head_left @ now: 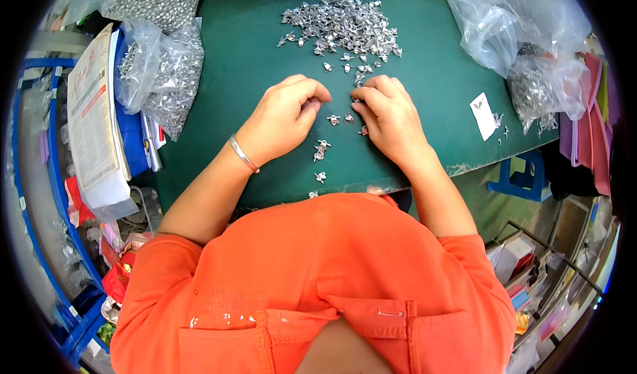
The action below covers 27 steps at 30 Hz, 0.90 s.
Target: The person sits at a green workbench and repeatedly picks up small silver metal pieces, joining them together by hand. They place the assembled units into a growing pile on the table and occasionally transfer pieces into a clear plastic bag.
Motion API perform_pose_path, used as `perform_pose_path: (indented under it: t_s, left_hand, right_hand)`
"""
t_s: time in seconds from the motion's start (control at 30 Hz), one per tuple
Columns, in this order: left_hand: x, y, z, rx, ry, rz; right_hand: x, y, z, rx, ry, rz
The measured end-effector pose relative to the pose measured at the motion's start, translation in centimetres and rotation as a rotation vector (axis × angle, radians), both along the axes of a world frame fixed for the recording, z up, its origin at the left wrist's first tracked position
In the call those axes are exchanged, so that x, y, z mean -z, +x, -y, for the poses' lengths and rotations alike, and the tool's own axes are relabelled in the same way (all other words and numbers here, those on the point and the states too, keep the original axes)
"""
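Note:
My left hand [282,115], with a silver bangle [243,153] on its wrist, hovers over the green tabletop [245,49]. Its thumb and forefinger are pinched together; whatever is between them is too small to make out. Across a narrow gap, my right hand [393,118] has its fingers curled in and its thumb against the forefinger, so the tips hide what they hold. Loose small silver metal pieces [333,120] lie between the hands, and one [363,131] is beside my right thumb. More pieces [321,149] trail toward me. Farther off is a large heap of similar pieces [345,25].
Clear plastic bags of metal parts [174,82] crowd the left edge. Another part-filled bag [537,85] sits at the right, near a white paper slip [483,116]. Papers [96,122] stand left of the table. A blue stool [521,178] is below the right edge.

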<state>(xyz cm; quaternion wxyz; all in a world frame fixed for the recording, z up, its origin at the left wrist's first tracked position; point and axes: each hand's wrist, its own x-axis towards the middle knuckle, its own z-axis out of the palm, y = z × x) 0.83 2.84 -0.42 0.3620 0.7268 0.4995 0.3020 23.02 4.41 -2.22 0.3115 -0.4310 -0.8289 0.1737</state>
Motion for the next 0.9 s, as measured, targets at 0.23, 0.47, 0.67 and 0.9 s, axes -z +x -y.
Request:
perform_pose_path:
  t_s: [0.23,0.47,0.67,0.9]
  left_hand:
    - [0.2,0.0,1.1,0.033,0.020,-0.009]
    - [1.5,0.6,0.9,0.121,0.203,-0.056]
    - [0.9,-0.4,0.7,0.007,0.052,-0.014]
    - [0.2,-0.2,1.3,-0.018,0.015,0.002]
  right_hand:
    - [-1.2,2.1,2.0,0.022,0.036,-0.150]
    - [-0.1,1.3,4.8,-0.048,-0.033,-0.093]
    - [-0.3,1.8,4.3,0.017,-0.040,-0.017]
    - [-0.1,1.4,5.2,0.046,-0.097,-0.195]
